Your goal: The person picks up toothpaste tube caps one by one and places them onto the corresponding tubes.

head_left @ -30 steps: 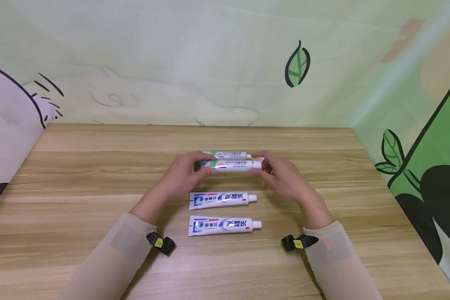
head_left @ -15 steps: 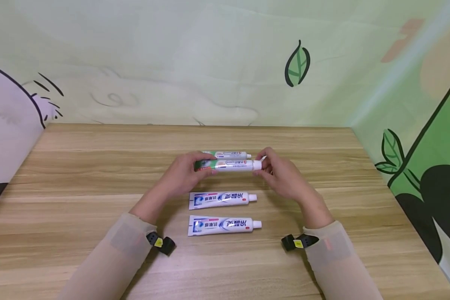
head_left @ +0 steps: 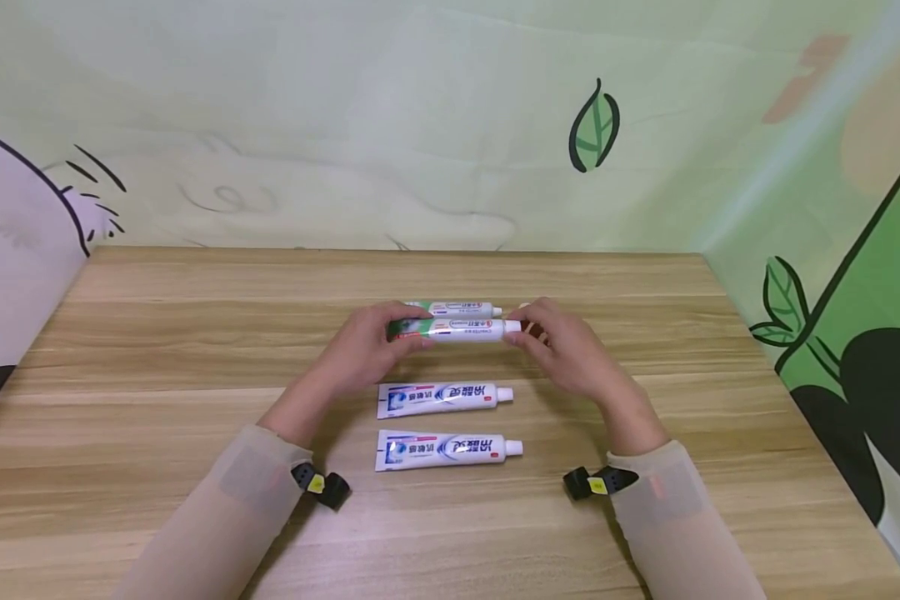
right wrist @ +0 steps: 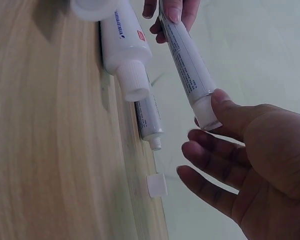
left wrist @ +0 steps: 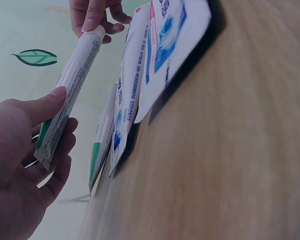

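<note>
My left hand (head_left: pixel 366 348) grips a green-and-white toothpaste tube (head_left: pixel 465 331) near its flat tail, thumb on one side and fingers on the other. The tube is held level above the table. At its other end, my right hand (head_left: pixel 562 346) pinches the white cap (right wrist: pixel 206 114) between thumb and index finger, the other fingers loosely bent. Just behind lies a matching toothpaste tube (head_left: pixel 461 310), its narrow nozzle (right wrist: pixel 155 144) bare. A loose white cap (right wrist: pixel 156 185) sits on the table past that nozzle.
Two blue-and-white toothpaste tubes (head_left: pixel 446 400) lie in parallel nearer the person, their caps to the right. The wooden table (head_left: pixel 195 400) meets a printed wall cloth (head_left: pixel 390 125) at its far edge. Small cameras (head_left: pixel 333 490) are strapped to both wrists.
The right fingers have shifted about the cap: the index finger was lifted higher half a second ago and has come down again. The left hand and the tube have hardly moved.
</note>
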A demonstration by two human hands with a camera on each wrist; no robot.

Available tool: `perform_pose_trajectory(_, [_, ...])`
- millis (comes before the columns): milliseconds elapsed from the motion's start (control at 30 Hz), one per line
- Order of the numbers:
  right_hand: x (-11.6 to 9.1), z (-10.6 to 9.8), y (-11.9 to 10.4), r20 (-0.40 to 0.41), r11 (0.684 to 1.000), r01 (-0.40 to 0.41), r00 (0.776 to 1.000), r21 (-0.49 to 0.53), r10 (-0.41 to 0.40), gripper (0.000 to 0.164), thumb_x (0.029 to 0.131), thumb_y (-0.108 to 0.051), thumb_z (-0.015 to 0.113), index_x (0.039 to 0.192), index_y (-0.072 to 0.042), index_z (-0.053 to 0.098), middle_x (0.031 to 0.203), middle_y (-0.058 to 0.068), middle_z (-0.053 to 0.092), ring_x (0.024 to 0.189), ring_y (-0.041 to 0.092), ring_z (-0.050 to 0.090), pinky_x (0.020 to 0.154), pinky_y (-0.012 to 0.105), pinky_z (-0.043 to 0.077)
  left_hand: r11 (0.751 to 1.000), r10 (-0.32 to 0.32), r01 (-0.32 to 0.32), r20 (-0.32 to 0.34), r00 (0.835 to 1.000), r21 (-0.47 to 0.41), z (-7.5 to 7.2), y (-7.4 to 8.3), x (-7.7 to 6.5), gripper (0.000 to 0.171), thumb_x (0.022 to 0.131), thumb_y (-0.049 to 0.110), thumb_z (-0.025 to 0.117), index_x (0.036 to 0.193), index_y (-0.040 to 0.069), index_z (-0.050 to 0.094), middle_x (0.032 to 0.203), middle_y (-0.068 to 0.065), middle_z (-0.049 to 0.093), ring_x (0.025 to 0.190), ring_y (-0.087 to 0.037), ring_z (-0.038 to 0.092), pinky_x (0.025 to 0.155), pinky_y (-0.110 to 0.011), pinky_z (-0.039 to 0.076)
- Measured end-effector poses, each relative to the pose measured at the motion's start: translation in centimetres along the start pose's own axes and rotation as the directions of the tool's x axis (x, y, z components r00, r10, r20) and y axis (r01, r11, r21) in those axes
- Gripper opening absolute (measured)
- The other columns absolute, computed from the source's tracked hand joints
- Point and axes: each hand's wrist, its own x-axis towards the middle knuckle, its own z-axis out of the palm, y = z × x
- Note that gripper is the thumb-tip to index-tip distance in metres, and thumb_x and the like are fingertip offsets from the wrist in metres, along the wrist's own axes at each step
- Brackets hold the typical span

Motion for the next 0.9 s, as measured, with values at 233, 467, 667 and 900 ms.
perform_pose_trajectory(233, [0.27, -0.07, -0.30, 0.023, 0.999, -0.012, 1.000, 0.035, 0.011, 0.035, 0.104, -0.028, 0.064, 0.135, -0.010, 0.065, 0.098, 0.007, 0.068, 0.085, 0.022, 0.062, 0.073, 0.034, 0.052, 1.000, -0.004, 0.004, 0.004, 1.000, 0.004, -0.09, -0.03, -0.01, 0.040, 0.098, 0.040, 0.071, 0.135, 0.026, 0.069, 0.133, -0.002, 0.066, 0.102, -0.022, 0.060, 0.081, -0.035, 0.050])
perform_pose_trajectory(467, [0.31, 0.00, -0.30, 0.009, 0.999, -0.009, 1.000, 0.040, 0.009, 0.044, 0.094, -0.016, 0.078, 0.134, -0.009, 0.060, 0.095, 0.006, 0.067, 0.082, 0.019, 0.061, 0.072, 0.032, 0.052, 1.000, 0.000, 0.000, 0.002, 1.000, -0.002, -0.02, 0.03, -0.05, 0.039, 0.098, 0.037, 0.072, 0.134, 0.025, 0.069, 0.127, -0.002, 0.067, 0.090, -0.021, 0.060, 0.072, -0.034, 0.051])
perform_pose_trajectory(667, [0.18, 0.10, -0.15, -0.008, 0.999, 0.000, 1.000, 0.055, 0.000, 0.032, 0.096, -0.011, 0.074, 0.123, -0.008, 0.057, 0.097, 0.008, 0.070, 0.084, 0.019, 0.064, 0.075, 0.033, 0.053, 1.000, 0.005, -0.005, 0.007, 1.000, -0.008, -0.01, 0.07, -0.10, 0.038, 0.098, 0.035, 0.072, 0.135, 0.023, 0.069, 0.127, -0.003, 0.067, 0.089, -0.021, 0.060, 0.071, -0.034, 0.051])
perform_pose_trajectory(900, [0.07, 0.02, -0.27, 0.002, 0.998, -0.013, 1.000, 0.054, 0.013, 0.024, 0.100, -0.015, 0.069, 0.121, -0.008, 0.060, 0.100, 0.009, 0.073, 0.083, 0.020, 0.064, 0.074, 0.034, 0.053, 1.000, 0.002, -0.002, 0.006, 1.000, -0.010, -0.06, 0.13, -0.07, 0.039, 0.099, 0.036, 0.071, 0.135, 0.024, 0.068, 0.127, -0.002, 0.067, 0.087, -0.021, 0.059, 0.070, -0.034, 0.050])
